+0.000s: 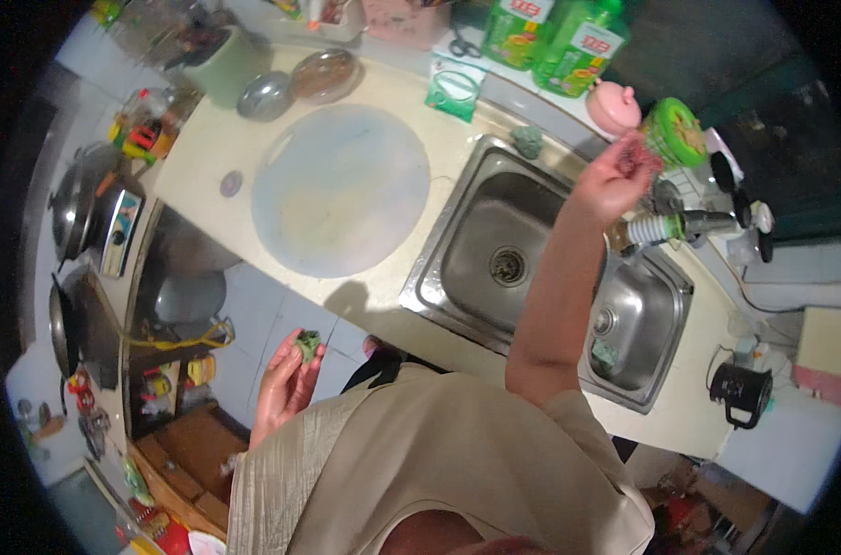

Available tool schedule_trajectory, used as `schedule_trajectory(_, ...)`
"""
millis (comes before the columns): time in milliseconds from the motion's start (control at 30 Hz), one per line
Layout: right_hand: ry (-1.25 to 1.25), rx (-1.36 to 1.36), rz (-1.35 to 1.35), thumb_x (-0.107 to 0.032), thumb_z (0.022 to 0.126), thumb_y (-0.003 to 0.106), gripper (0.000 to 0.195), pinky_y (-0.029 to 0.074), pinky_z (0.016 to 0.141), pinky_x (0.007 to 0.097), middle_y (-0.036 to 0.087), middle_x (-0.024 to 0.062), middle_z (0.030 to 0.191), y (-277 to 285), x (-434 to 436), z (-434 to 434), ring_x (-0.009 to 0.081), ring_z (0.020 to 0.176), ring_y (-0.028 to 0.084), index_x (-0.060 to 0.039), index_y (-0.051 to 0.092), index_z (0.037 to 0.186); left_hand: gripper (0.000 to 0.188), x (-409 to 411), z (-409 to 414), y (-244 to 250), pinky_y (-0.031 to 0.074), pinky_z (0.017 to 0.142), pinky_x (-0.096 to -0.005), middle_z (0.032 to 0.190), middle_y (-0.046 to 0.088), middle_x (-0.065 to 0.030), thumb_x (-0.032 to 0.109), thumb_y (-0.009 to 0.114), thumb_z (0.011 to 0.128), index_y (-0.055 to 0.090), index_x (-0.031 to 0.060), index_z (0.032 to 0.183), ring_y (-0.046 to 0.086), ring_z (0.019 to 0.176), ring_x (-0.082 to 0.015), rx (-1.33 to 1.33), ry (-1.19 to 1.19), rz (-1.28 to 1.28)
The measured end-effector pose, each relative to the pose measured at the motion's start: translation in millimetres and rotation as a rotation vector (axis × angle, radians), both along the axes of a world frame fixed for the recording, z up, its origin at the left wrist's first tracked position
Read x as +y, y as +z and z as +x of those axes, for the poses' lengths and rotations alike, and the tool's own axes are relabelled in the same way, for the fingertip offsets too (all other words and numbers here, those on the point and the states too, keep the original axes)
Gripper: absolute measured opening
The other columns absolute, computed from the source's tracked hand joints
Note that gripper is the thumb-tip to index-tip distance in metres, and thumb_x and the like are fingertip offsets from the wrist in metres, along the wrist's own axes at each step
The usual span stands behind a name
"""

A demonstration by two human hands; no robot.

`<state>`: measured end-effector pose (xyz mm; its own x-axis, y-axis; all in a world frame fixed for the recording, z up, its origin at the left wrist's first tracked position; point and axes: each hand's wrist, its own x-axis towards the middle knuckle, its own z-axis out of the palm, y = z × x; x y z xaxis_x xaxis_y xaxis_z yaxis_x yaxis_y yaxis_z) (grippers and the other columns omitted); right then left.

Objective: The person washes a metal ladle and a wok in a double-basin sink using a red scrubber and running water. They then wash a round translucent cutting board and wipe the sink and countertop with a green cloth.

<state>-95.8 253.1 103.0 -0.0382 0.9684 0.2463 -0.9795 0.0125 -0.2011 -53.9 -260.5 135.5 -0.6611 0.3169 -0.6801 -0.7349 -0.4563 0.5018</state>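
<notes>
My left hand (pixel 287 388) is at the left of my body, below the counter edge, with a green scouring pad (pixel 308 347) pinched in its fingertips. My right hand (pixel 613 179) reaches over the double-bowl steel sink (pixel 455 257) to its back ledge. A crumpled, reddish mesh-like item (pixel 639 159) is in its fingers, somewhat blurred. Just beyond them stands a jar with a green lid (pixel 675 132). One green scrubber (pixel 528 141) lies at the sink's back corner. Another green piece (pixel 605 355) lies in the smaller bowl. My forearm hides part of the sink.
A round translucent mat (pixel 340 191) covers the counter left of the sink. Green detergent bottles (pixel 580 52), a pink lidded pot (pixel 613 107) and stacked cups (pixel 652 229) line the back ledge. A black kettle (pixel 739 392) stands at right; a lidded pan (pixel 80 208) is at left.
</notes>
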Motion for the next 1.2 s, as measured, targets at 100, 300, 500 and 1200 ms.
schedule_trajectory(100, 0.206, 0.261, -0.199, -0.028, 0.092, 0.055, 0.034, 0.045, 0.102, 0.0422, 0.061, 0.0175, 0.11, 40, 0, 10, 0.0335, 0.109, 0.057, 0.0012, 0.053, 0.11, 0.035, -1, 2, 2, 0.056, 0.08, -0.0264, 0.107, 0.06, -0.0133, 0.005, 0.061, 0.089, 0.05, 0.0008, 0.121, 0.063, 0.098, -0.024, 0.003, -0.009, 0.01)
schedule_trajectory(300, 0.201, 0.162, -0.412, -0.023, 0.09, 0.053, 0.035, 0.05, 0.096, 0.0402, 0.058, 0.027, 0.115, 36, -4, 14, 0.0381, 0.111, 0.058, 0.0039, 0.051, 0.112, 0.035, -16, 15, -10, 0.055, 0.084, -0.0265, 0.109, 0.061, -0.0121, 0.007, 0.063, 0.088, 0.051, 0.0018, 0.12, 0.062, 0.101, -0.0233, -0.012, 0.019, 0.048)
schedule_trajectory(500, 0.76, -0.196, 0.244, -0.018, 0.094, 0.047, 0.023, 0.053, 0.08, 0.036, 0.064, 0.0151, 0.101, -20, -28, -18, 0.0221, 0.09, 0.063, 0.0012, 0.059, 0.1, 0.035, -41, 25, -9, 0.055, 0.085, -0.0272, 0.109, 0.061, -0.0122, 0.009, 0.065, 0.087, 0.053, 0.0021, 0.119, 0.062, 0.102, -0.0231, -0.001, 0.06, 0.066)
schedule_trajectory(1200, -0.06, -1.458, 1.788, -0.033, 0.075, 0.066, 0.04, 0.046, 0.084, 0.0433, 0.065, 0.0122, 0.101, -146, -323, -218, 0.0297, 0.098, 0.06, -0.0068, 0.062, 0.106, 0.036, -177, 57, -13, 0.058, 0.081, -0.0274, 0.115, 0.061, -0.0124, 0.009, 0.067, 0.085, 0.055, 0.0044, 0.119, 0.063, 0.1, -0.0251, 0.111, 0.395, 0.137)
